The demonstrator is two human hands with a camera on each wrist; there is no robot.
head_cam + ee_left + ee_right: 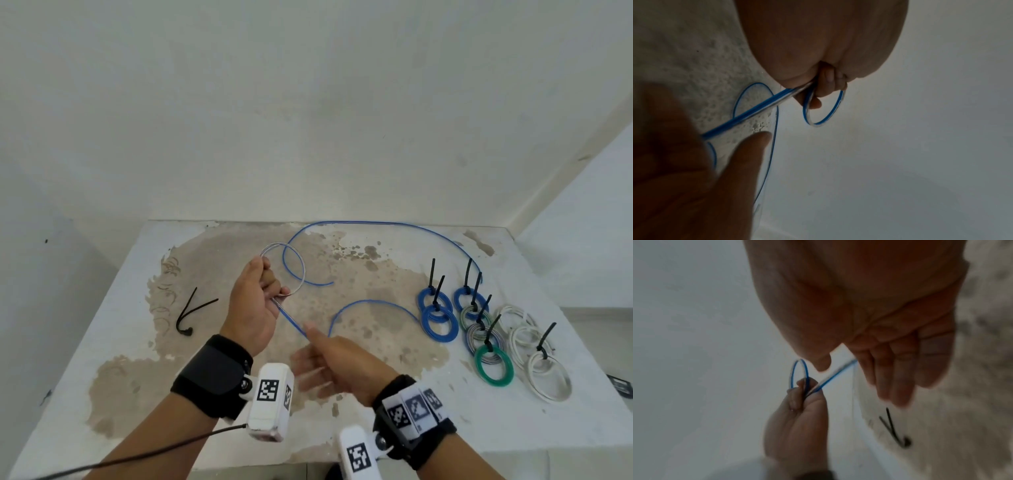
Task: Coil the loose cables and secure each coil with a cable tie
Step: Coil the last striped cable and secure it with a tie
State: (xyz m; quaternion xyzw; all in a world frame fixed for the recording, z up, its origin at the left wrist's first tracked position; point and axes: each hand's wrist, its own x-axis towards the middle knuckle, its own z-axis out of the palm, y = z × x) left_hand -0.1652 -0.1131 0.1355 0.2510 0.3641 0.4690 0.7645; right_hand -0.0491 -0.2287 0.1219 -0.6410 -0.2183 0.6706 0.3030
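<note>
- Right hand (346, 363) sits nearest me, blurred in the head view; the cable runs taut to it, but with the fingers (898, 369) lying fairly straight in the right wrist view, I cannot tell whether it truly grips the cable or only guides it.
- Left hand (253, 308), a little farther and to the left, is closed around the blue cable (376, 224), pinching one small loop (284, 270) upright above the table (102, 308).
- From my left-hand pinch a straight stretch of the cable slants down and right to the right hand.
- On the near right, tied coils lie on the table in a cluster: a green coil (493, 368), a white coil (549, 378) with more white ones just behind it, grey-striped ones, and blue coils (440, 322) farther back, each with a black tie tail standing up.
- At the left, well apart from the hands, I see a loose black cable tie (191, 311) bent into a V on the stained surface.
- Farther back, the free length of the blue cable arcs along the far edge of the table and curves down toward the blue coils.
</note>
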